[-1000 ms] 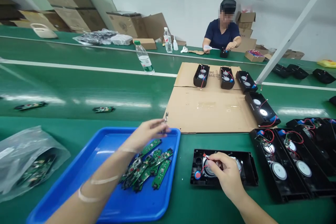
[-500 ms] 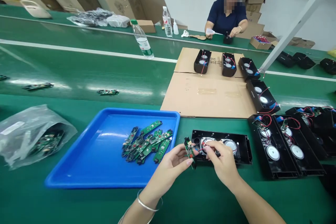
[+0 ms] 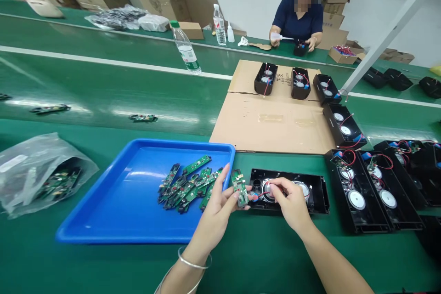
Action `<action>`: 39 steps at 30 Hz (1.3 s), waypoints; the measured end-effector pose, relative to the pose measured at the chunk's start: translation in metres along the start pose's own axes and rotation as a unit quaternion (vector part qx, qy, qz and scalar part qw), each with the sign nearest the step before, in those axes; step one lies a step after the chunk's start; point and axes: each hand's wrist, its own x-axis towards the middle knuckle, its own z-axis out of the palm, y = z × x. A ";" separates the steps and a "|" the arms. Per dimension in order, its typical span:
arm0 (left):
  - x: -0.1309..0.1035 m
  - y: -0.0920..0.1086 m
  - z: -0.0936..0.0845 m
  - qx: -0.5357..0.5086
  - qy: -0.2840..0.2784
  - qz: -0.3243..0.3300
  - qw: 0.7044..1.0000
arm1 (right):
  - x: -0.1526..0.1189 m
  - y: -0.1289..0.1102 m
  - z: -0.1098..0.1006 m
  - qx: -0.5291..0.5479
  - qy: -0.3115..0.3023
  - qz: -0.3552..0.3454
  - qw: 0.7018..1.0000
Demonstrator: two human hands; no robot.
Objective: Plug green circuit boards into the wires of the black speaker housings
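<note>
- In the head view, the left hand (image 3: 220, 204) grips a narrow green circuit board (image 3: 240, 188) between thumb and fingers, tilted, just left of the housing; the index finger sticks up.
- The right hand (image 3: 291, 202) is closed in a pinch at a thin red wire (image 3: 263, 193), above a round silver speaker; the exact spot of contact is hidden by the fingers.
- The open black plastic housing (image 3: 321, 195) lies lengthwise on the green desk (image 3: 262, 257), in front of the person, with two round speakers inside.
- Left of it, the shallow blue plastic tray (image 3: 113, 220) holds a loose pile of green circuit boards (image 3: 186, 188) towards its right side.
- A clear plastic bag (image 3: 31, 179) with more boards inside lies left of the tray.
- Beyond the housing is a flat brown cardboard sheet (image 3: 268, 133); black speaker housings (image 3: 343, 126) stand along its far and right edges.
- More wired black housings (image 3: 356, 202) sit side by side at the right.
- Across the green surface, a co-worker (image 3: 298, 18) in a dark shirt holds a small black part and a white tool.
</note>
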 end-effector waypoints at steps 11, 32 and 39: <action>0.011 0.015 0.008 0.318 -0.046 0.196 0.927 | 0.004 -0.011 0.015 -0.187 -0.051 -0.223 0.955; 0.022 0.015 0.000 0.229 -0.150 0.107 0.956 | 0.007 -0.013 0.020 -0.199 -0.081 -0.285 0.934; 0.020 0.009 -0.004 0.250 -0.101 0.115 0.956 | 0.006 -0.024 0.004 -0.282 -0.136 -0.242 0.918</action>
